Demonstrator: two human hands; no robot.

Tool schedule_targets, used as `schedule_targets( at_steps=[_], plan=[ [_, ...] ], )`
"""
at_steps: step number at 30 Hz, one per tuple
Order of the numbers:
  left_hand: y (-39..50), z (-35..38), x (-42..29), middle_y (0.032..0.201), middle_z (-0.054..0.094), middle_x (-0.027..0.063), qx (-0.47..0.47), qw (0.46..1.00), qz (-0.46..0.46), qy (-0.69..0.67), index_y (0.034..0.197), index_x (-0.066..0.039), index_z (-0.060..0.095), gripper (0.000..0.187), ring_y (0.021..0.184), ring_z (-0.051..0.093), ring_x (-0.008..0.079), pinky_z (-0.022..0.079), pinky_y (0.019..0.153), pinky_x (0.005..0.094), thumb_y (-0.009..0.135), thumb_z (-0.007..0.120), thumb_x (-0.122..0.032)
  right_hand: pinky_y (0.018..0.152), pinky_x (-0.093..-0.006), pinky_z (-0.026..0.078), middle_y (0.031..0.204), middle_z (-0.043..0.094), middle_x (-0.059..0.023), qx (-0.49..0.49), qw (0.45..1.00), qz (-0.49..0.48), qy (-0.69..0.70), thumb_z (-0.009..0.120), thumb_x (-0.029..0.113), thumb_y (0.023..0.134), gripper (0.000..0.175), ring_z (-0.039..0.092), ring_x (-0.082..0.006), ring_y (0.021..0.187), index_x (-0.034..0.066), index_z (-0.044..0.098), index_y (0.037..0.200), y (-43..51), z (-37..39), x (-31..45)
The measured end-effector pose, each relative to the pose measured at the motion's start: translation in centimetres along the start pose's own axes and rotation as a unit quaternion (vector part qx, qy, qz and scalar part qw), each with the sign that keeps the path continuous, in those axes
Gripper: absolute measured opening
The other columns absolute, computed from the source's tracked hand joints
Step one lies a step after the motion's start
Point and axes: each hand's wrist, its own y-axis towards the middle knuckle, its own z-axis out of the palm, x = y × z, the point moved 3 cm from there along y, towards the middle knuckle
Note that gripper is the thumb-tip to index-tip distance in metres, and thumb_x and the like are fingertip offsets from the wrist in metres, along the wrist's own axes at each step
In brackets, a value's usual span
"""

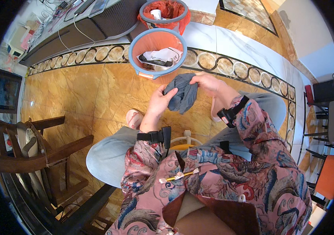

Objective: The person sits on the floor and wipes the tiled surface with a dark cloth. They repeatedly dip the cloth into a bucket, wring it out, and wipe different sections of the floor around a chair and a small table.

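A crumpled dark grey cloth (181,94) hangs between my two hands, above the tiled floor and just in front of a plastic bin. My left hand (161,101) pinches its left side, with the thumb lying on top. At the upper right edge, my right hand (205,82) grips the fabric between thumb and fingers. The orange bin with a blue-grey rim (132,55) holds a white and black plastic wrapper (162,57) and other litter. Part of the cloth's underside is hidden.
Behind the near bin stands a second bin lined with a red bag (184,22), a white paper cup (156,14) inside. A cabinet (81,32) with cables and devices is at the upper left. A wooden chair (64,149) stands left, an orange-seated chair (327,176) right.
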Motion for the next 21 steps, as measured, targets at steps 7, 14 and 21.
schedule_targets(
  at_steps=[7,14,21],
  plan=[
    [0.1,-1.7,1.4,0.102,0.072,0.0085,-0.015,0.988,-0.052,-0.146,0.109,0.001,0.067,0.022,0.090,0.069,0.0171,0.054,0.085,0.0290,0.091,0.068,-0.012,0.090,-0.0352,0.048,0.114,0.067,-0.0084,-0.169,0.963,0.028,-0.210,0.070,0.037,0.085,0.045,0.061,-0.0221,0.106,0.0052,0.066,0.117,1.1,-2.8,-1.6],
    [0.4,0.0,1.6,0.128,0.065,0.0156,0.025,0.906,-0.058,-0.418,0.131,0.003,0.056,0.044,0.117,0.062,0.0295,0.046,0.106,0.0406,0.093,0.060,-0.020,0.101,-0.0543,0.047,0.137,0.061,-0.0097,0.023,0.967,0.221,0.123,0.059,0.074,0.085,0.082,0.060,-0.0280,0.122,0.0139,0.055,0.141,-0.7,3.2,-5.0],
    [2.1,-1.5,4.0,0.135,0.057,0.0160,-0.121,0.989,-0.064,-0.062,0.140,-0.004,0.049,0.066,0.124,0.054,0.0270,0.044,0.101,0.0473,0.088,0.074,-0.037,0.081,-0.0385,0.059,0.109,0.071,-0.0065,-0.045,0.951,0.068,0.299,0.068,0.029,0.094,0.036,0.070,-0.0222,0.094,0.0067,0.063,0.121,1.5,3.6,-6.9]
  ],
)
